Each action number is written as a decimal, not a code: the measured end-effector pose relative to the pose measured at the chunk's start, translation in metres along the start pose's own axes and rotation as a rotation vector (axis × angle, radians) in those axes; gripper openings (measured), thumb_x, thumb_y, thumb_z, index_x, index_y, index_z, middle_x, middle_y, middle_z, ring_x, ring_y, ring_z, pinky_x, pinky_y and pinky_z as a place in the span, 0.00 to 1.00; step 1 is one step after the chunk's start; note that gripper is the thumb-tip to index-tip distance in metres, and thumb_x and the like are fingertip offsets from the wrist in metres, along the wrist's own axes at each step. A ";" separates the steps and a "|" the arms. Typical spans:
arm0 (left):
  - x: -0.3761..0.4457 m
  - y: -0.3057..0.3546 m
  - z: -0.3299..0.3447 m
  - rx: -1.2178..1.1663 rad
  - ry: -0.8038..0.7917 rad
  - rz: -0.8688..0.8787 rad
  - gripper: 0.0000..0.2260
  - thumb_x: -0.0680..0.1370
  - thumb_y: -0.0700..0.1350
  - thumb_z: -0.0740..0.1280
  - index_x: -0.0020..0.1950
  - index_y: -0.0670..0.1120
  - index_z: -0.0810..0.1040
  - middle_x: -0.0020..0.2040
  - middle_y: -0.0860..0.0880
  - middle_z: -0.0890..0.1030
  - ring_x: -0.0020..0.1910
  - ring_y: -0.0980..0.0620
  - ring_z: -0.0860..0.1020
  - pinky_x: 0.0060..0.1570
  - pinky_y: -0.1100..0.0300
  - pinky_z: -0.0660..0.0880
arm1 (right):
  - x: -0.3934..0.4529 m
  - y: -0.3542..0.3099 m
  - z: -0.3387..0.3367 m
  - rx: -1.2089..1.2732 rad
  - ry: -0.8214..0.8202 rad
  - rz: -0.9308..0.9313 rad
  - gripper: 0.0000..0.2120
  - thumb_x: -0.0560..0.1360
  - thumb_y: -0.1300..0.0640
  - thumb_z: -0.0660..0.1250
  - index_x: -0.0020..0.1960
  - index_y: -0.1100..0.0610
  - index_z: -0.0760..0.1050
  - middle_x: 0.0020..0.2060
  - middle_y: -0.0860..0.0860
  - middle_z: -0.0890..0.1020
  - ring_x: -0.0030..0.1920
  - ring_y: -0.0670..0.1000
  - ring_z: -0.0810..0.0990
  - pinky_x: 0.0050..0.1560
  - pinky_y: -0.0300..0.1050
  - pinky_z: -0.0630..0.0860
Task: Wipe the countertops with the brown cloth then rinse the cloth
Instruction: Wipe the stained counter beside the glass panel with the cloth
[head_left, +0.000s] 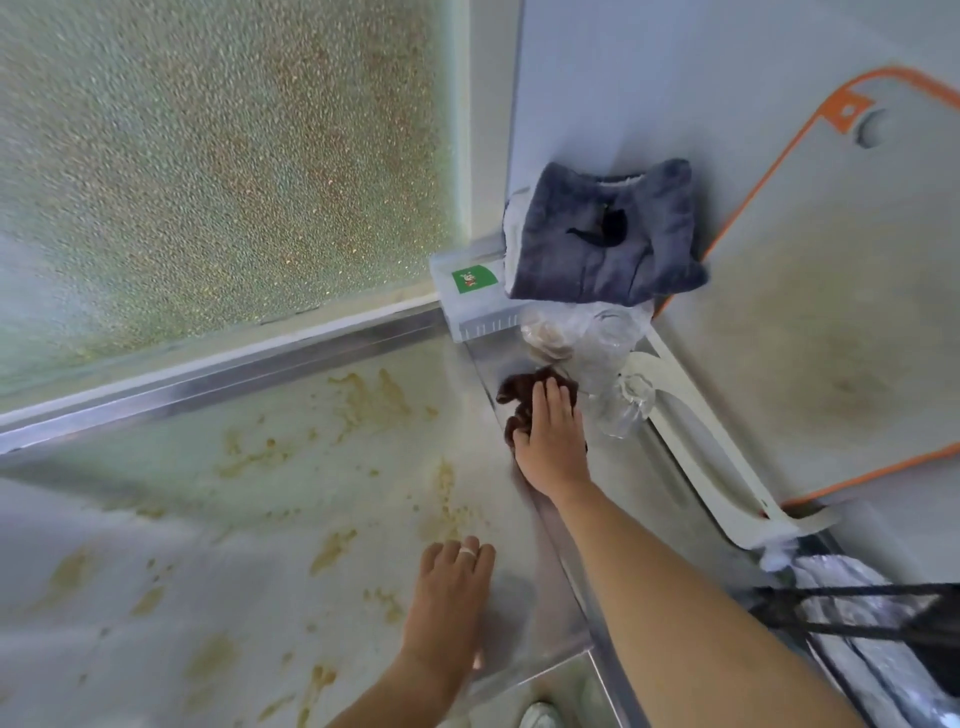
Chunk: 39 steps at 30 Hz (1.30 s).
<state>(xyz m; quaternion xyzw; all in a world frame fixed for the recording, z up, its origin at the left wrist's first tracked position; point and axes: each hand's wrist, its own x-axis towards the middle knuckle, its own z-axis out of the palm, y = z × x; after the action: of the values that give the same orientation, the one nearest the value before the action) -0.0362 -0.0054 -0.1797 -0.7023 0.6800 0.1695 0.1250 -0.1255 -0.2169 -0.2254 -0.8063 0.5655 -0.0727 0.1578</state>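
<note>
The brown cloth (519, 397) lies crumpled on a steel ledge at the right end of the countertop (260, 519). My right hand (550, 441) lies on top of the cloth with fingers straight, pressing it down. My left hand (449, 597) rests flat on the countertop nearer to me, fingers spread, a pale band on one finger. Yellow-brown smears and crumbs are spread over much of the countertop surface.
A grey folded towel (602, 234) sits on a clear plastic box (470, 296) in the corner. Clear plastic bags (597, 358) lie just beyond the cloth. A white cutting board with orange rim (831, 312) leans at right on a white holder (701, 441). Frosted window (208, 156) behind.
</note>
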 end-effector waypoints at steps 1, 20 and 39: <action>0.000 -0.001 -0.001 0.003 -0.026 0.019 0.34 0.59 0.49 0.79 0.60 0.44 0.69 0.58 0.43 0.74 0.54 0.42 0.74 0.60 0.48 0.69 | 0.006 0.000 0.000 -0.012 -0.012 -0.018 0.34 0.81 0.50 0.59 0.82 0.60 0.51 0.82 0.59 0.53 0.82 0.61 0.50 0.81 0.59 0.49; 0.085 -0.072 -0.066 -0.041 0.205 -0.119 0.17 0.71 0.38 0.67 0.59 0.50 0.76 0.57 0.51 0.78 0.57 0.48 0.77 0.59 0.53 0.67 | -0.081 0.000 -0.039 0.520 0.364 0.250 0.15 0.74 0.63 0.68 0.60 0.57 0.75 0.53 0.52 0.82 0.55 0.53 0.80 0.57 0.46 0.77; 0.087 -0.075 -0.056 -0.016 0.247 -0.117 0.22 0.67 0.45 0.76 0.59 0.51 0.75 0.57 0.53 0.77 0.57 0.50 0.77 0.59 0.54 0.69 | -0.027 -0.046 0.005 0.273 0.007 -0.152 0.28 0.77 0.58 0.67 0.77 0.53 0.69 0.78 0.50 0.67 0.80 0.53 0.61 0.78 0.53 0.61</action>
<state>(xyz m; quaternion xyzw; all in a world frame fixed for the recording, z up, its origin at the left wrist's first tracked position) 0.0445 -0.1040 -0.1678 -0.7573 0.6467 0.0795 0.0445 -0.0927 -0.1763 -0.2125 -0.8175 0.4884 -0.1636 0.2579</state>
